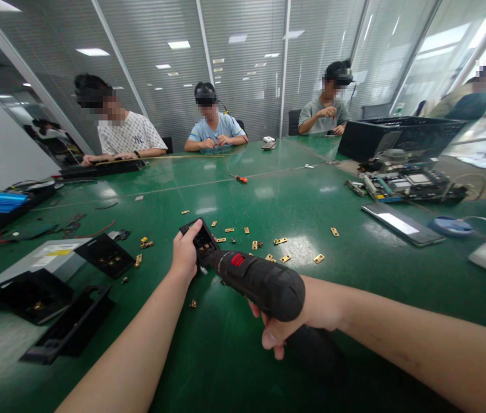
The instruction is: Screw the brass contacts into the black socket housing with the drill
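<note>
My left hand (pixel 186 251) grips a small black plastic housing (pixel 201 234) by its left side, tilted up from the green table. Brass-coloured parts show inside it. Wrapped round the handle of a black power screwdriver (pixel 264 281) with a red switch is my right hand (pixel 279 327). The tool's front end meets the housing; its exact tip is hidden. Several small brass plates (pixel 285 258) lie scattered just beyond the tool. Left of my left hand stand other black housings with brass parts inside, one (pixel 106 255) leaning on a grey box.
Across the green table (pixel 183 189) several people sit at work. An orange screwdriver (pixel 242 179) lies mid-table. On the right are a phone (pixel 402 223), a tape roll (pixel 452 225), a circuit board assembly (pixel 415 182) and a black case (pixel 367 139). A grey box (pixel 60 255) lies left.
</note>
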